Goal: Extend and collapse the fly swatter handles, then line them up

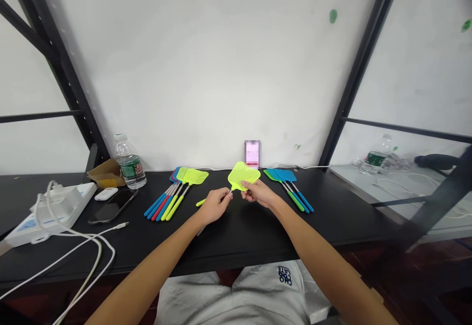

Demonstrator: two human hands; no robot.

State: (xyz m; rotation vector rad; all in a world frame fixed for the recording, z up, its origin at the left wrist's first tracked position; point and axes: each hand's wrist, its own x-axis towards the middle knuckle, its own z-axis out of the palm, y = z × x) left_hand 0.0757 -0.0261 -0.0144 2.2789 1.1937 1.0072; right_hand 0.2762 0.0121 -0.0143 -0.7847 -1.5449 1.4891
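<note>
A yellow-green fly swatter (pixel 241 175) is raised over the black table between my hands. My left hand (pixel 216 206) is closed on its thin metal rod just below the head. With thumb and fingers, my right hand (pixel 258 192) pinches the lower right edge of the perforated head. A yellow handle end (pixel 201 202) shows left of my left hand; whether it belongs to the same swatter is hidden. To the left lies a fanned group of blue, red and yellow swatters (pixel 177 192). On the right lie green and blue swatters (pixel 289 187).
A phone with a lit, blurred screen (pixel 252 154) leans on the wall. At the left are a water bottle (pixel 131 162), a cardboard box (pixel 105 173), a white case (pixel 106 194), a dark phone (pixel 113 207) and a power strip (pixel 47 212) with loose white cables.
</note>
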